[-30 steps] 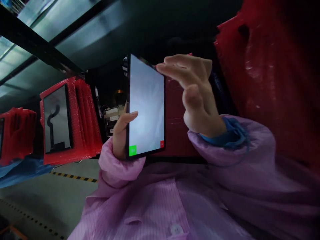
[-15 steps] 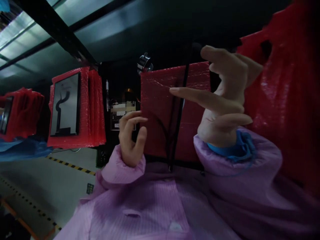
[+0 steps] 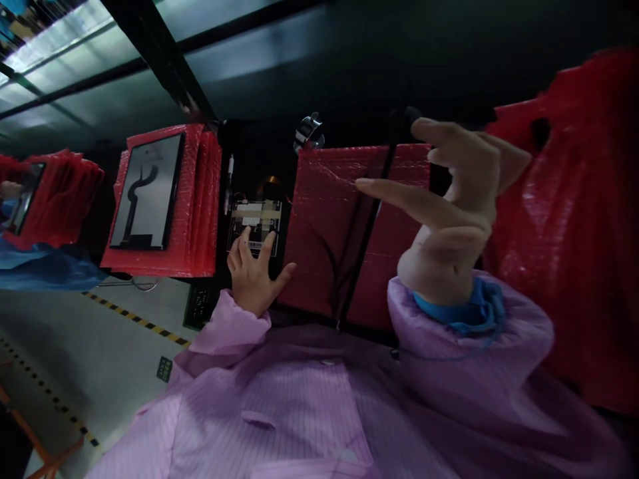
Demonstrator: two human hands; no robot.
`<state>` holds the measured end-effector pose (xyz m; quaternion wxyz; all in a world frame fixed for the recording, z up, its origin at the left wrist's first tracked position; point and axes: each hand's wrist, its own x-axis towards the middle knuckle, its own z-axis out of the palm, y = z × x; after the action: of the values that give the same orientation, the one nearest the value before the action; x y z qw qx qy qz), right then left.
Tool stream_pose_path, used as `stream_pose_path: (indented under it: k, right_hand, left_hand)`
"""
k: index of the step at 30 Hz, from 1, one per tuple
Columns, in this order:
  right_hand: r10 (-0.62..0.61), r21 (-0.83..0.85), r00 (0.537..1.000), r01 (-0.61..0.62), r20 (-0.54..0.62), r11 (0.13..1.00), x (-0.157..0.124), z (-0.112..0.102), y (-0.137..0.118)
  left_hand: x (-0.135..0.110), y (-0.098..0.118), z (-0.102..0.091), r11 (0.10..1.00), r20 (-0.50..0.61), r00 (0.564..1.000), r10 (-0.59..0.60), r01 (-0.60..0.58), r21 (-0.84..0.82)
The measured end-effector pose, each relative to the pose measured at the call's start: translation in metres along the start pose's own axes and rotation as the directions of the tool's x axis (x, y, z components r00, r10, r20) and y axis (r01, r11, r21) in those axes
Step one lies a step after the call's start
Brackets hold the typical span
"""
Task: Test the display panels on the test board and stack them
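Note:
My left hand [image 3: 253, 279] lies with fingers spread over the lower edge of a small circuit board [image 3: 252, 214] with pale tape across it. Its fingertips appear to touch the board; nothing is gripped. My right hand [image 3: 452, 193] is raised to the right, one finger stretched left and the others bent. It appears to hold a thin dark panel [image 3: 363, 253], seen almost edge-on. Part of that grip is hidden. Behind the panel lies a red bubble-wrap bag [image 3: 314, 199].
A stack of red bubble-wrap bags [image 3: 202, 206] stands left, with a flat display panel [image 3: 144, 193] on top. A pen [image 3: 230, 176] and a tape roll [image 3: 308, 132] lie behind the board. More red bags [image 3: 574, 219] hang right. Another person's hand [image 3: 10, 189] shows far left.
My left hand has moved down onto the circuit board, its fingers spreading. My right hand keeps nearly the same pose. The whole view has shifted slightly.

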<state>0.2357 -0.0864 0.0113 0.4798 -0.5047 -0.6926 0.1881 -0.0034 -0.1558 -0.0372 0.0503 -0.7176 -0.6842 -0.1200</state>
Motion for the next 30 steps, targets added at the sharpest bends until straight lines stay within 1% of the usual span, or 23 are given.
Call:
stream_pose_path:
  k: [2,3,8,10,13,16,17,18,19,20,21,22,24,26,27,28,29,30]
  right_hand:
    - [-0.16,0.01,0.982,0.162,-0.102,0.987,0.002,0.0,-0.002]
    - [-0.206,0.012,0.971,0.209,-0.125,0.978,0.003,-0.001,-0.002]
    - [-0.229,-0.004,0.964,0.23,-0.134,0.973,0.004,0.002,-0.001]
    - [-0.229,0.003,0.961,0.232,-0.153,0.973,0.005,0.005,0.001]
    - [-0.217,0.046,0.961,0.228,-0.169,0.973,0.005,0.006,0.003]
    - [-0.19,0.089,0.971,0.204,-0.145,0.975,0.001,-0.004,-0.002]
    - [-0.159,0.091,0.981,0.17,-0.109,0.981,-0.002,-0.01,-0.005]
    - [-0.105,0.087,0.993,0.109,-0.053,0.99,-0.005,-0.018,-0.009]
    - [-0.025,0.076,1.0,0.023,0.015,0.997,-0.009,-0.027,-0.014]
    - [0.075,0.055,0.994,-0.079,0.074,0.995,-0.013,-0.036,-0.018]
    - [0.182,0.027,0.977,-0.186,0.108,0.982,-0.017,-0.046,-0.022]
    - [0.291,0.001,0.95,-0.293,0.11,0.956,-0.02,-0.054,-0.026]
    - [0.484,-0.025,0.875,-0.483,0.034,0.875,-0.025,-0.066,-0.03]
    - [0.613,-0.008,0.786,-0.615,-0.076,0.788,-0.027,-0.07,-0.032]
    - [0.653,0.024,0.749,-0.655,-0.114,0.755,-0.028,-0.07,-0.031]
    - [0.678,0.065,0.722,-0.676,-0.141,0.734,-0.029,-0.068,-0.03]
    - [0.689,0.107,0.707,-0.682,-0.159,0.724,-0.029,-0.064,-0.028]
    - [0.69,0.15,0.703,-0.674,-0.17,0.724,-0.03,-0.059,-0.025]
  left_hand:
    - [0.001,0.001,0.0,1.0,0.015,1.0,0.0,0.0,0.023]
    - [0.001,0.001,0.0,0.999,0.024,1.0,-0.002,0.001,0.032]
    - [0.008,0.002,-0.001,0.999,0.084,0.996,-0.027,0.024,0.046]
    - [0.011,0.002,-0.001,0.999,0.086,0.996,-0.024,0.021,0.043]
    - [0.013,0.001,0.002,1.0,0.036,0.999,0.013,-0.014,0.027]
    - [0.012,-0.002,0.007,0.998,-0.025,0.998,0.056,-0.056,0.002]
    - [0.011,-0.003,0.008,0.998,-0.044,0.997,0.063,-0.064,-0.011]
    - [0.011,-0.003,0.009,0.997,-0.057,0.996,0.071,-0.073,-0.031]
    - [0.01,-0.004,0.01,0.994,-0.062,0.995,0.084,-0.088,-0.058]
    - [0.011,-0.004,0.01,0.99,-0.054,0.993,0.107,-0.112,-0.088]
    - [0.011,-0.005,0.01,0.982,-0.036,0.989,0.144,-0.148,-0.118]
    - [0.012,-0.005,0.009,0.97,-0.011,0.981,0.194,-0.194,-0.147]
    - [0.013,-0.006,0.008,0.937,0.04,0.951,0.307,-0.295,-0.189]
    - [0.015,-0.007,0.007,0.911,0.076,0.923,0.378,-0.356,-0.209]
    - [0.015,-0.008,0.008,0.904,0.088,0.915,0.395,-0.369,-0.216]
    - [0.016,-0.009,0.008,0.901,0.097,0.91,0.402,-0.374,-0.221]
    - [0.017,-0.009,0.008,0.898,0.097,0.909,0.406,-0.377,-0.226]
    - [0.017,-0.01,0.009,0.895,0.089,0.908,0.41,-0.382,-0.229]
